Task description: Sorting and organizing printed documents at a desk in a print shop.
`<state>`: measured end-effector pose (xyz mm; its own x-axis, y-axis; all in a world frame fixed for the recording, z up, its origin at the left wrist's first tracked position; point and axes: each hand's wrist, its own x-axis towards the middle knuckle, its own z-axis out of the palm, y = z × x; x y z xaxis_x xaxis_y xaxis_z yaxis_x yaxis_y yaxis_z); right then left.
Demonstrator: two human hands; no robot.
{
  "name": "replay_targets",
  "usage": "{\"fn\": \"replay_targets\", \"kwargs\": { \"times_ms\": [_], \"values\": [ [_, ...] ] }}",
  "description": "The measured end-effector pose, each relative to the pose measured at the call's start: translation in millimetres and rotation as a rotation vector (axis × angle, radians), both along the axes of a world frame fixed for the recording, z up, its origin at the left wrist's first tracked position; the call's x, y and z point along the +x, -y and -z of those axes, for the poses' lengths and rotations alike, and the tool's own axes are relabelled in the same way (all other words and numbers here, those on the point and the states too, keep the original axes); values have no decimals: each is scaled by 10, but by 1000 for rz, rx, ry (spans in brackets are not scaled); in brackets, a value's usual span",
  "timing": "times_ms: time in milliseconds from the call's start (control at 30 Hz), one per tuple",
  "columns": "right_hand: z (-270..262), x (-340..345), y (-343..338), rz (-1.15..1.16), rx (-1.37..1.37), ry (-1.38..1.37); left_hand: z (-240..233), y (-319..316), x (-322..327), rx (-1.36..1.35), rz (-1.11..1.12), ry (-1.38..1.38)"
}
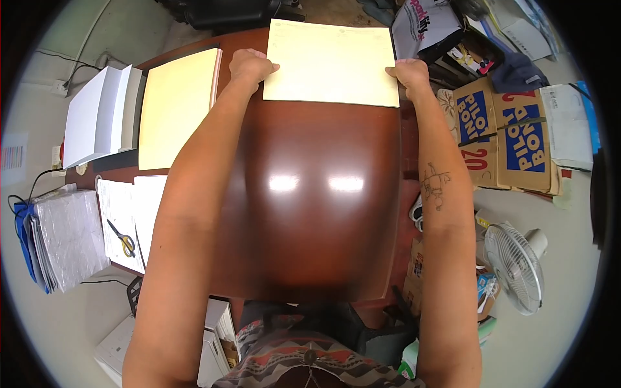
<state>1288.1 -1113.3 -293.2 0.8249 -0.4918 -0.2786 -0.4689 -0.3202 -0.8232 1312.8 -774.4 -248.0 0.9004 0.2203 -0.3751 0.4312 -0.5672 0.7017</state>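
A stack of pale yellow paper sheets [332, 65] with faint print along its far edge lies at the far side of the brown wooden table [310, 233]. At the stack's left edge is my left hand [252, 67], its thumb on top and its other fingers mostly hidden. My right hand [411, 75] grips the right edge the same way, thumb over the paper. Both arms are stretched out across the glossy tabletop. Another yellow paper stack [177, 111] rests on the table to the left of my left forearm.
White paper stacks [92, 116] stand at the far left. Yellow-handled scissors [127, 245] lie on printed sheets [114, 203]. Cardboard boxes [526, 140] and an electric fan [514, 266] are off the table's right side. A black chair [228, 13] is beyond the far edge.
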Motion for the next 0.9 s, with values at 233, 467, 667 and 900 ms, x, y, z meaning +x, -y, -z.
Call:
{"fn": "replay_targets", "kwargs": {
  "times_ms": [233, 467, 667, 900],
  "values": [
    [-59, -91, -22, 55, -121, -123, -31, 66, -5, 99, -24, -78],
    [-299, -190, -129, 13, -224, -126, -35, 59, 47, 215, 20, -86],
    [-347, -221, -165, 19, -236, -188, -6, 23, 21, 284, 38, -76],
    [-396, -250, -219, -19, -306, -261, 42, 12, -3, 333, 61, -60]
  ]
}}
